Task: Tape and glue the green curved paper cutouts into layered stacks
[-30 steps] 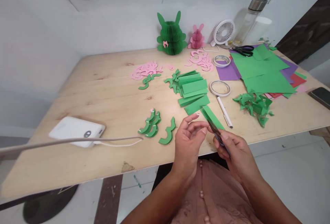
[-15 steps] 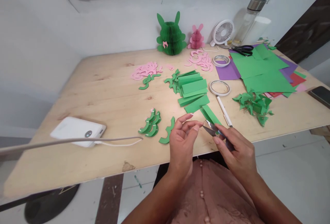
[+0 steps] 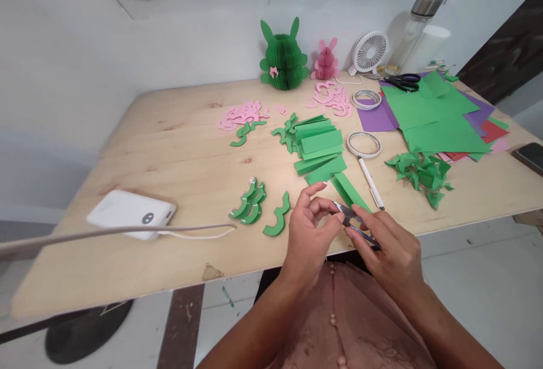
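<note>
My right hand (image 3: 388, 236) is closed on small dark scissors (image 3: 360, 227), their blades pointing left. My left hand (image 3: 311, 227) has its thumb and index finger at the blade tips, pinched on something too small to make out. Just beyond the scissors lies a folded green paper strip (image 3: 350, 191). To the left of my left hand rests a wavy green paper cutout (image 3: 278, 216), and past it a small stack of similar green cutouts (image 3: 250, 202).
Folded green strips (image 3: 320, 142), pink paper pieces (image 3: 244, 114), tape rolls (image 3: 363, 145), a white pen (image 3: 371, 182) and green scraps (image 3: 419, 174) lie on the table. A power bank (image 3: 131, 213) with a cable is at left; paper rabbits (image 3: 284, 60) stand behind.
My left hand has moved slightly right, and its fingertips now meet the scissor blades. The blades, apart earlier, look closer together and are partly covered by my fingers.
</note>
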{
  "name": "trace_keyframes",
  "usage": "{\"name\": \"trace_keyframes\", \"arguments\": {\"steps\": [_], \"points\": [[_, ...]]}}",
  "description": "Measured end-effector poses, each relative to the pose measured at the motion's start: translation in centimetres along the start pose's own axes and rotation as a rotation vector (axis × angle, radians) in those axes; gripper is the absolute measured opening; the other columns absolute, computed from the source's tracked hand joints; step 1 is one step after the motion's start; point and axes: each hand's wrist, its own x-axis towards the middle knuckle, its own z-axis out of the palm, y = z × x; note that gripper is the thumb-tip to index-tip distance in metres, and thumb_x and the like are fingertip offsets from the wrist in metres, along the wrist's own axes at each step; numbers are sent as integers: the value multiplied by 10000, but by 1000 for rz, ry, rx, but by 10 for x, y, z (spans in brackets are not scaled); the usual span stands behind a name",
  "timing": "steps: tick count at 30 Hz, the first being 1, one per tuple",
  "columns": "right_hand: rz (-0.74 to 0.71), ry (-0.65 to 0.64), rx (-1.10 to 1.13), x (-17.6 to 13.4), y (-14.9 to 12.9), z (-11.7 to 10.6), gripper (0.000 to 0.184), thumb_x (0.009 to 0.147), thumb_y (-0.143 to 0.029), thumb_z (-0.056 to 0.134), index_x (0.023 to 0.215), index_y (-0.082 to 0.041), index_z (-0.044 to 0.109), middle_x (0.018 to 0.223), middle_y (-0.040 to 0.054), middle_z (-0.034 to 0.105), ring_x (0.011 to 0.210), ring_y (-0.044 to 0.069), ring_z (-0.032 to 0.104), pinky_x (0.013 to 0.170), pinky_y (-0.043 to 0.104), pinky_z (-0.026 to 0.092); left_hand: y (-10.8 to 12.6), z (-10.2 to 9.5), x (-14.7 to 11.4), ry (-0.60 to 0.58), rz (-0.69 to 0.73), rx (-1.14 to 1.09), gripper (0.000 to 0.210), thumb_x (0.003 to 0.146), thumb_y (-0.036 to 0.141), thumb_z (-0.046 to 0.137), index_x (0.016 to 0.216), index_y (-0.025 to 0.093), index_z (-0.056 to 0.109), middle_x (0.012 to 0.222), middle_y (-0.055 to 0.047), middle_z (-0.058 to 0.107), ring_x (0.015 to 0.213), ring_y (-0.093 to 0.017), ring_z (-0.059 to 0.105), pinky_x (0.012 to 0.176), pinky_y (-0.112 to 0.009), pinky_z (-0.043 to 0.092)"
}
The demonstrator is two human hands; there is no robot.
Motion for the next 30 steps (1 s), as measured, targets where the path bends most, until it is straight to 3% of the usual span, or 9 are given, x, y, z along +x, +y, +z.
{"name": "trace_keyframes", "arguments": {"steps": [18,30], "points": [[-116,-5,-101,3,4,-2,355,858,-203,624,1206,-151,582,783,46,679,652,139,647,608,243,468,-4,0,3,55,-3,11,483,617,129,670,1075,193,530,676,42,587,683,-123,578,763,-269,465],[-113,-16,-113,3,6,-4,351,861,-209,620,1208,-158,595,795,40,688,678,136,650,592,237,459,-4,1,4,54,-17,34,478,617,124,665,1068,194,523,679,40,602,701,-131,595,768,-273,461]]}}
